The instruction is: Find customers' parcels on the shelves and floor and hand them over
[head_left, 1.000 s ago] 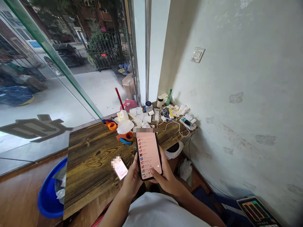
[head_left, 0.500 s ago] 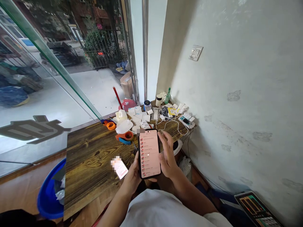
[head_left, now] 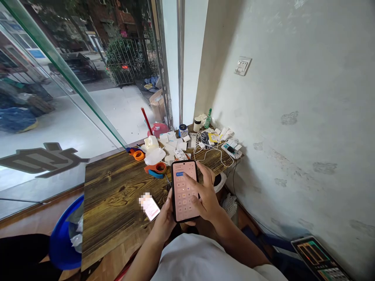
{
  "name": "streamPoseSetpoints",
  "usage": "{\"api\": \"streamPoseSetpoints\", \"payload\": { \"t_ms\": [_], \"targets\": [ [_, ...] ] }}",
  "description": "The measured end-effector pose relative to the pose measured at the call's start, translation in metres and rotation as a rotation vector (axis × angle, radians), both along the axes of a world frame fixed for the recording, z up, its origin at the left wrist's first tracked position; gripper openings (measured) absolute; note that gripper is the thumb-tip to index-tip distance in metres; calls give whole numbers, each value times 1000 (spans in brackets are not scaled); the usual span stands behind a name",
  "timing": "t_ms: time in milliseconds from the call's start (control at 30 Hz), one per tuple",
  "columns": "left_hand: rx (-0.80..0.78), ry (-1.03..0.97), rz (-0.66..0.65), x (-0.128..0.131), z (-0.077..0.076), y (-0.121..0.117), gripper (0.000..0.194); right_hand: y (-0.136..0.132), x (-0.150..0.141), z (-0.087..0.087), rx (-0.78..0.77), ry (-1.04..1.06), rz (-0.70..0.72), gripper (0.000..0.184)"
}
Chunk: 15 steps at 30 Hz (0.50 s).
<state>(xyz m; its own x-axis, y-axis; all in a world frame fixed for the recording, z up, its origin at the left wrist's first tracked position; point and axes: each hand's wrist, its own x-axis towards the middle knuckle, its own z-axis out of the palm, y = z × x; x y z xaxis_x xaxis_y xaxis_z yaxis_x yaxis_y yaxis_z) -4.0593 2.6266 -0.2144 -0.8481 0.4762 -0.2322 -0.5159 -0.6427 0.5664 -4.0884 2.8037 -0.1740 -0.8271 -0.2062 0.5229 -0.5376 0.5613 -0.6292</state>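
Head view: a dark-edged phone point(head_left: 185, 208) is held upright, screen toward the wearer, before the near edge of a dark wood-grained tabletop point(head_left: 111, 195). Its lower left side is grasped by the left hand point(head_left: 164, 218), with the thumb laid along the edge and fingers tucked beneath. By the right hand point(head_left: 208, 200), nothing is clasped; its grip is loose, the fingers spread and the index finger extended over the upper part of the lit screen. Whether the glass is touched by that fingertip cannot be told. A blue button and rows of small icons are shown on the screen.

To the left of the held phone, a second phone point(head_left: 151, 210) is laid flat on the tabletop, its screen lit and partly blurred out. Beyond it, an orange-and-blue tape dispenser point(head_left: 156, 171) is placed just beside a white packet point(head_left: 154, 157). Farther back, a printed label point(head_left: 181, 155), tangled white cables point(head_left: 222, 154), a lidded jar point(head_left: 197, 125) and a green bottle point(head_left: 208, 120) are gathered near the wall. A blue tub point(head_left: 60, 248) is partly hidden by the tabletop's left end.
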Motion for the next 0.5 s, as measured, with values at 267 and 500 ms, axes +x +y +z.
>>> {"api": "streamPoseSetpoints", "payload": {
  "t_ms": [267, 500],
  "targets": [
    [-26, -43, -6, 1, 0, -3, 64, -5, 1, -16, -512, -267, -56, 37],
    [-25, -56, -36, 4, 3, -4, 66, -14, -3, -15, -635, -437, 14, 26]
  ]
}}
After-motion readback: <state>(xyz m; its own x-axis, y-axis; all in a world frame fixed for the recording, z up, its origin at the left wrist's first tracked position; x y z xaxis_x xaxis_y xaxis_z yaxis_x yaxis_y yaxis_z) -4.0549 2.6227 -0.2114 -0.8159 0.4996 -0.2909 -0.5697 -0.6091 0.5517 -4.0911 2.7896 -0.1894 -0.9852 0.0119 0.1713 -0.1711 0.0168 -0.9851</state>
